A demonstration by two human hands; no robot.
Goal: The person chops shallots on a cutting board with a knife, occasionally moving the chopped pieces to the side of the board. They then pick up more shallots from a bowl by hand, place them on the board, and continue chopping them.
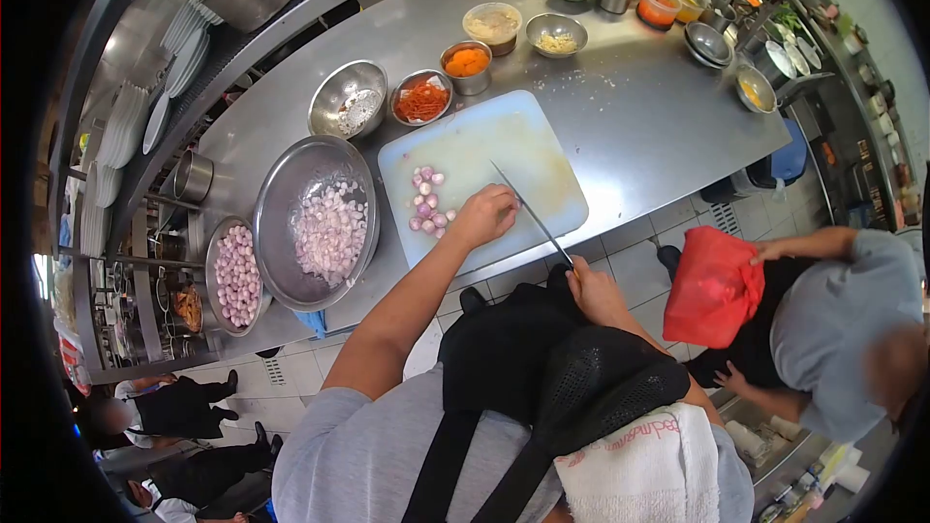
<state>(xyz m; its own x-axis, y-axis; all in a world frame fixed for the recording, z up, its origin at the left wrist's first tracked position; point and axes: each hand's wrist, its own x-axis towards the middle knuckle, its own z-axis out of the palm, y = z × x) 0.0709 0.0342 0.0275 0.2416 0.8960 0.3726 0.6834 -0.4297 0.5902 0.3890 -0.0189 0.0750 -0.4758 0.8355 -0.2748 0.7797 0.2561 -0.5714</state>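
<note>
A white cutting board (pixel 484 136) lies on the steel table. My left hand (pixel 489 213) rests over its lower middle with fingers bent together; a small pale piece shows at the fingertips, mostly hidden. My right hand (pixel 596 291) is closed round the orange handle of a knife, whose blade (pixel 533 216) slants up and left across the board, close beside my left fingertips. Several peeled shallots (pixel 424 201) lie on the board's left part. Left of the board, a large steel bowl (pixel 276 223) holds chopped shallots (pixel 331 234), and a smaller bowl holds whole shallots (pixel 237 276).
Bowls of orange shreds (pixel 423 100), orange pieces (pixel 467 62) and pale bits (pixel 557 42) stand behind the board, near a lidded tub (pixel 492 23). A person (pixel 843 320) holds a red bag (pixel 712 286) at right. Two people stand at lower left.
</note>
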